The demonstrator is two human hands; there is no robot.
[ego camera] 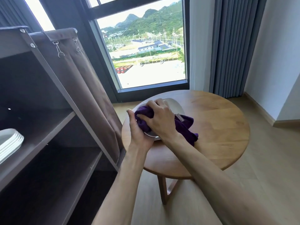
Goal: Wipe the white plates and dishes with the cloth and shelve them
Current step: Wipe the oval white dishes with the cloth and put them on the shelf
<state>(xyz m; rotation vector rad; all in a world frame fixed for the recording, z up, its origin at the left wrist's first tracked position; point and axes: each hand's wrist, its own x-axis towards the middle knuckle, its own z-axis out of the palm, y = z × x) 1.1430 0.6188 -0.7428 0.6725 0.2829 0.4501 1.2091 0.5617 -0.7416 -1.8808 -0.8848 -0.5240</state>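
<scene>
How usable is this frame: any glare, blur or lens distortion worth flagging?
Head view: daylight from the window leaves the shelf unit dark; wide-angle bending curves its edges and the curtain; the right hand, purple cloth and left hand read clearly.

the cloth (pixel 183 125) is a deep purple fabric, soft and matt, with a nubbly towel-like pile and a pale woven tag. the dish (pixel 174 105) under it is white and smooth with a faint ceramic-like gloss, as are the stacked plates (pixel 9 142) on the shelf. the round bench (pixel 219 127) is warm light wood, its grain visible under a satin sheen. the shelf unit (pixel 53 132) has matt brown boards with a smooth laminate look, and a brown woven fabric cover (pixel 84 78) hangs beside it from shiny metal clips (pixel 58 47). the floor (pixel 259 184) is pale wood-look planking, smooth. the curtain (pixel 235 46) is grey matt cloth.
</scene>
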